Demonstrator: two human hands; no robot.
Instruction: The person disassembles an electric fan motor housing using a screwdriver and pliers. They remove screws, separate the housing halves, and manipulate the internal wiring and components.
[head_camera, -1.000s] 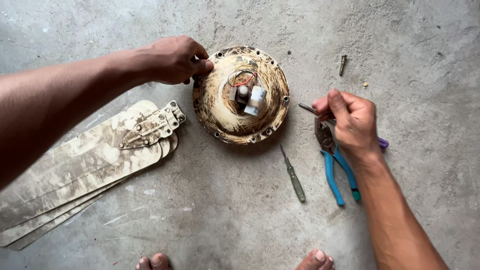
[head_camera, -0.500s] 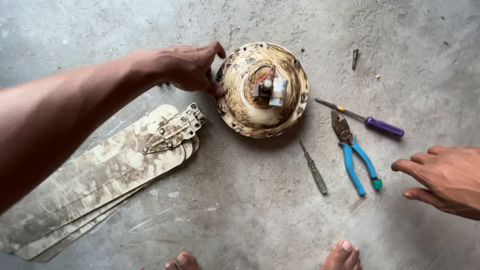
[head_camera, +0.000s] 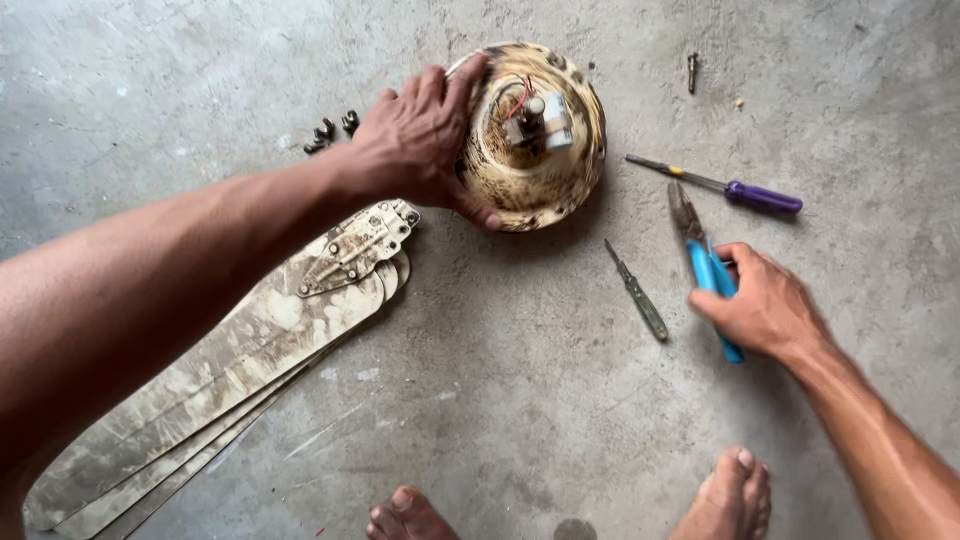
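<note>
Head view, looking down on a concrete floor (head_camera: 520, 400). The near ends of the stacked fan blades (head_camera: 230, 370) run out of frame at the lower left, and both forearms are cut off by the frame edges. The left hand (head_camera: 420, 145) hides the left rim of the fan motor housing (head_camera: 535, 135); the wiring and small parts in its centre are hard to make out. The pliers (head_camera: 705, 265) show their metal nose and part of the blue handles, the rest lying under the right hand (head_camera: 765, 305).

Left hand: fingers spread wide, curled over the housing's left rim, thumb on its near edge. Right hand: fingers closed narrowly around the plier handles, to the right of and nearer than the housing. Between them lies a small tester screwdriver (head_camera: 637, 292); a purple-handled screwdriver (head_camera: 720, 185) lies farther right. Loose screws (head_camera: 330, 132) sit left of the left hand.
</note>
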